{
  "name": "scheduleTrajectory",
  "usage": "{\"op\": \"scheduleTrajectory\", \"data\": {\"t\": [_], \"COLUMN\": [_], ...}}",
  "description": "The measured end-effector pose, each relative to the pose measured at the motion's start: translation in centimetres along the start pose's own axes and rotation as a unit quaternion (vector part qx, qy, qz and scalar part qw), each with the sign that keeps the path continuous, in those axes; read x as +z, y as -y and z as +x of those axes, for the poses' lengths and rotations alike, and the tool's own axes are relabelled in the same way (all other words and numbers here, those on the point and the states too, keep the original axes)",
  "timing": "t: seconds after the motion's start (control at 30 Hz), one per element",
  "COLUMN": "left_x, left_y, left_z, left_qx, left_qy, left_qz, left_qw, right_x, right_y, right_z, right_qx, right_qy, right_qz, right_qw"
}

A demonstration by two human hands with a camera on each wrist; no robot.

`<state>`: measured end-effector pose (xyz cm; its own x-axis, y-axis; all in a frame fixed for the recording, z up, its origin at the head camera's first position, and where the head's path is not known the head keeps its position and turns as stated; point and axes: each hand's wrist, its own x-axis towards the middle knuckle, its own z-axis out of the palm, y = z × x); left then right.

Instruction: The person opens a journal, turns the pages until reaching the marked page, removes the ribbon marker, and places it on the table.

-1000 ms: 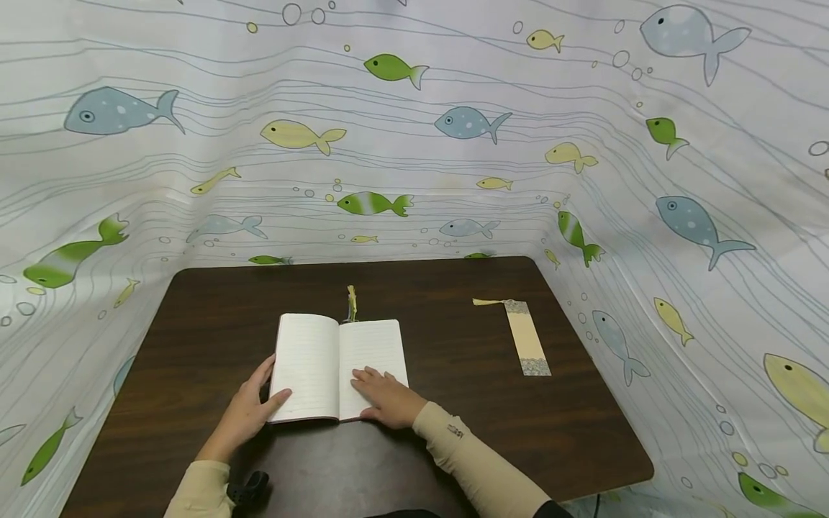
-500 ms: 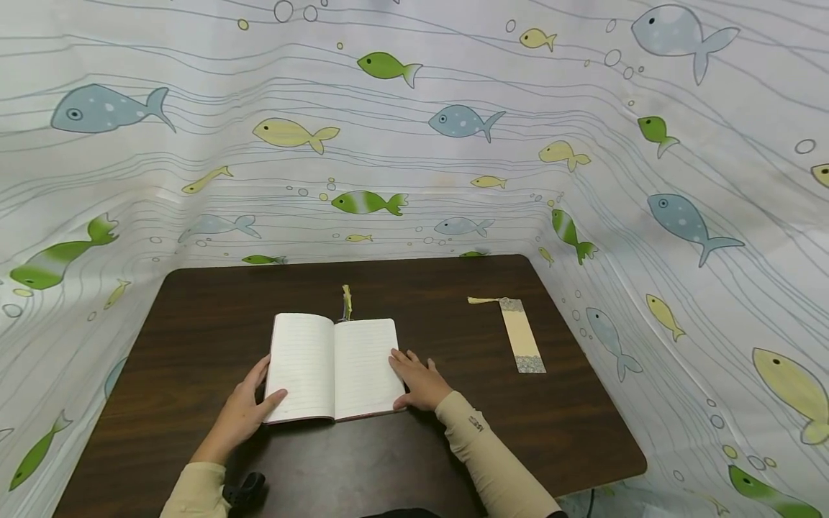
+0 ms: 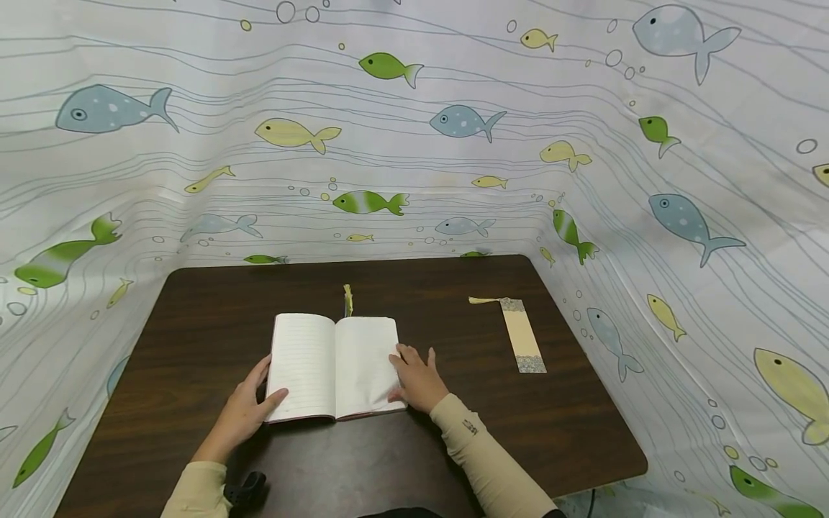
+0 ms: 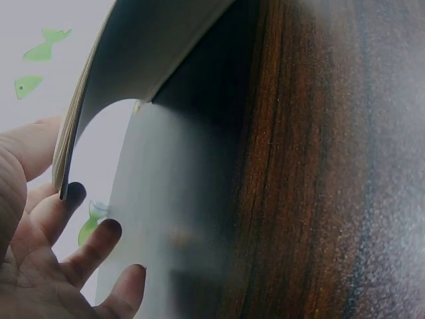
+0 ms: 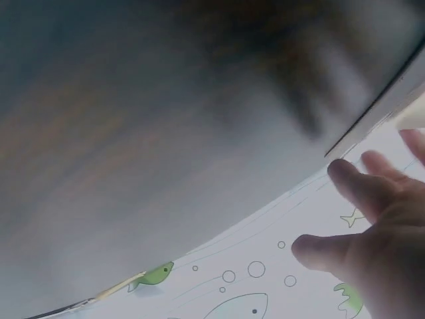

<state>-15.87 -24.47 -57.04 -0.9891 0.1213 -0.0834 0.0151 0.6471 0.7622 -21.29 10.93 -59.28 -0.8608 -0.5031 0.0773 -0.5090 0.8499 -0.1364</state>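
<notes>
Two hands on one notebook [image 3: 334, 367], which lies open near the middle of the table [image 3: 194, 338], just ahead of me. From the left: fish-print curtain [image 3: 97, 180] hangs close along the table's left edge and wraps round the back and right. My left hand [image 3: 242, 411] grips the notebook's lower left corner, thumb over the page, fingers under the cover; the left wrist view shows fingertips [image 4: 73, 194] against the stacked page edges, cover lifted slightly off the wood. A black object [image 3: 246, 488] sits by my left sleeve, too dark to identify. Behind the notebook's spine a yellow-green ribbon [image 3: 347, 298] lies on the table, pointing away from me. My right hand [image 3: 417, 379] rests at the right page's outer edge, fingers fairly straight, touching the paper, which is bowed up. The right wrist view is blurred; I can only make out fingers [image 5: 352, 183] near a page edge. Further right, well apart from the notebook, a bookmark [image 3: 522, 343] lies flat, its tassel [image 3: 482, 300] trailing left. Nothing sits between right hand and bookmark.
</notes>
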Motion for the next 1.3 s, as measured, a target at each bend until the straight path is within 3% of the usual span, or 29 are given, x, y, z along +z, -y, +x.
{"op": "scheduleTrajectory", "data": {"t": [0.17,0.33,0.47,0.53,0.57,0.6,0.7,0.73,0.77,0.8,0.83,0.93,1.0,1.17,1.3], "left_x": [0.1,0.0,0.0,0.0,0.0,0.0,0.0,0.0,0.0,0.1,0.0,0.0,0.0,-0.1,-0.2], "left_y": [0.0,0.2,0.2,0.2,0.2,0.2,0.2,0.2,0.3,0.2,0.2,0.2,0.1,0.1,0.1], "left_z": [0.0,0.0,0.1,0.1,0.1,0.1,0.1,0.0,0.0,-0.1,-0.1,-0.3,-0.4,-0.4,-0.5], "left_qx": [-0.004,-0.002,0.002,0.004,0.005,0.005,0.004,0.003,0.001,0.002,0.004,0.013,0.026,0.045,0.036], "left_qy": [0.003,0.003,0.001,-0.001,-0.002,-0.003,-0.004,-0.004,-0.004,-0.005,-0.006,-0.012,-0.019,-0.037,-0.035], "left_qz": [0.002,0.000,0.001,0.005,0.008,0.010,0.017,0.018,0.018,0.017,0.016,0.012,-0.005,-0.062,-0.048], "left_qw": [1.0000,1.0000,1.0000,1.0000,1.0000,0.9999,0.9998,0.9998,0.9998,0.9998,0.9998,0.9998,0.9995,0.9963,0.9976], "right_x": [-0.2,-0.6,-1.3,-1.8,-2.0,-2.2,-2.6,-3.1,-3.1,-3.2,-3.1,-2.7,-1.8,-1.0,-0.8], "right_y": [0.1,0.5,1.0,1.4,1.6,1.8,2.5,3.0,3.4,3.8,4.3,5.8,6.6,8.2,8.5], "right_z": [0.1,0.4,0.8,1.0,1.0,1.0,1.0,1.0,1.0,1.1,1.2,1.4,1.5,1.5,1.6], "right_qx": [0.027,0.018,0.003,-0.006,-0.012,-0.023,-0.069,-0.084,-0.103,-0.119,-0.136,-0.176,-0.200,-0.211,-0.198], "right_qy": [0.010,0.026,0.021,0.014,0.014,0.016,0.048,0.064,0.075,0.086,0.095,0.115,0.124,0.150,0.158], "right_qz": [0.046,0.105,0.197,0.285,0.338,0.396,0.544,0.567,0.571,0.560,0.535,0.419,0.340,0.223,0.201], "right_qw": [0.999,0.994,0.980,0.958,0.941,0.918,0.835,0.817,0.811,0.815,0.828,0.883,0.910,0.940,0.946]}}
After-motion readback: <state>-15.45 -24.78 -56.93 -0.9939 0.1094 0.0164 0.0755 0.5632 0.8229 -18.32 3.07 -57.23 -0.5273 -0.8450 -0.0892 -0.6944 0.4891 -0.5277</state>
